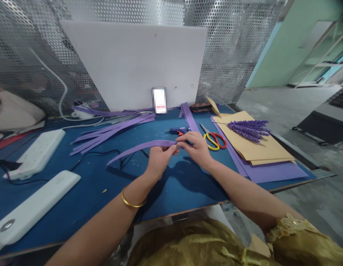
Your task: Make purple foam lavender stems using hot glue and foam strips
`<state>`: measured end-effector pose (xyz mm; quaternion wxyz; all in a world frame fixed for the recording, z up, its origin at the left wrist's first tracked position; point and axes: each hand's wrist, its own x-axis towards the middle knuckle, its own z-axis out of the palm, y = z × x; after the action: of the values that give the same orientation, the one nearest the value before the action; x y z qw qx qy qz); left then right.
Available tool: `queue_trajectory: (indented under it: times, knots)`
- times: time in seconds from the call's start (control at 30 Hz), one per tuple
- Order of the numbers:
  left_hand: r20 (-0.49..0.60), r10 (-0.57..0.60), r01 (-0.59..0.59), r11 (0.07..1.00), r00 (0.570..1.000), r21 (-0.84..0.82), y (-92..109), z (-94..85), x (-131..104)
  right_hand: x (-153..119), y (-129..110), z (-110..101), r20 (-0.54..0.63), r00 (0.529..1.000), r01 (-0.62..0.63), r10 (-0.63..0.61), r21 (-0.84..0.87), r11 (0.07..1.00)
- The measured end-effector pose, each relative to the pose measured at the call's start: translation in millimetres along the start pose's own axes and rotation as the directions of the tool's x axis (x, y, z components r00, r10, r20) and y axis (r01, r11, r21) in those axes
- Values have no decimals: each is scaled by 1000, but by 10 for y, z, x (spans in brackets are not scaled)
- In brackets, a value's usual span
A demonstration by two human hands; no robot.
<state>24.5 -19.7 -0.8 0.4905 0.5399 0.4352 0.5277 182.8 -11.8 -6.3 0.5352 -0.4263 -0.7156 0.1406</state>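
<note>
A long purple paper strip (138, 146) arches above the blue table, its free end hanging to the left. My left hand (159, 159) pinches the strip near its right end. Fingertip to fingertip with it, my right hand (195, 149) is closed on that same end, whose tip the fingers hide. Just behind my right hand lies a blue glue gun (180, 130) with a red trigger. To the right of that hand are scissors (213, 139) with one yellow and one red handle, blades apart.
Cut purple strips (116, 132) lie at the back left. Brown paper sheets (260, 147) with purple lavender sprigs (250, 129) rest on purple sheets (282, 173) at right. White power strips (38, 153) and a black cable occupy the left. A phone (159, 100) leans against a white board (143, 62).
</note>
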Motion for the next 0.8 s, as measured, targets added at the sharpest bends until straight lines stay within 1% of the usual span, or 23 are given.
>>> queue_trajectory:
  times: [0.17, 0.27, 0.3, 0.37, 0.43, 0.5, 0.57, 0.67, 0.73, 0.77, 0.8]
  knots:
    - [10, -1, 1, 998, 1000, 65, -26, 20, 1, -14, -24, 20, 65, 998, 10, -9, -5, 1000]
    - [24, 0, -2, 997, 1000, 79, -24, 22, -3, -13, -7, 15, 60, 998, 2, -3, 11, 1000]
    - [29, -1, -1, 997, 1000, 80, -21, 21, -6, -9, 6, 12, 47, 999, -23, 21, 29, 999]
    - [29, -6, 3, 997, 1000, 79, -16, 18, -12, 6, 38, 6, 2, 994, -108, 108, 95, 990]
    - [22, -10, 8, 997, 1000, 81, -12, 12, -15, 29, 64, -3, -56, 976, -196, 210, 189, 962]
    - [12, -11, 10, 996, 1000, 87, -11, 7, -14, 49, 65, -10, -86, 960, -237, 267, 261, 936]
    - [9, -10, 10, 996, 1000, 87, -9, 7, -12, 55, 38, -10, -66, 966, -224, 250, 266, 938]
    - [14, -7, 6, 997, 1000, 72, -8, 16, -13, 35, -16, 5, 38, 989, -147, 142, 184, 972]
    - [22, -16, 14, 998, 1000, 65, -10, 21, -15, 19, -26, 12, 101, 991, -97, 84, 129, 987]
    - [25, -21, 19, 998, 999, 64, -11, 21, -16, 18, -18, 10, 113, 991, -85, 72, 108, 991]
    - [24, -26, 24, 998, 999, 63, -11, 19, -16, 22, -2, 2, 97, 992, -87, 77, 97, 992]
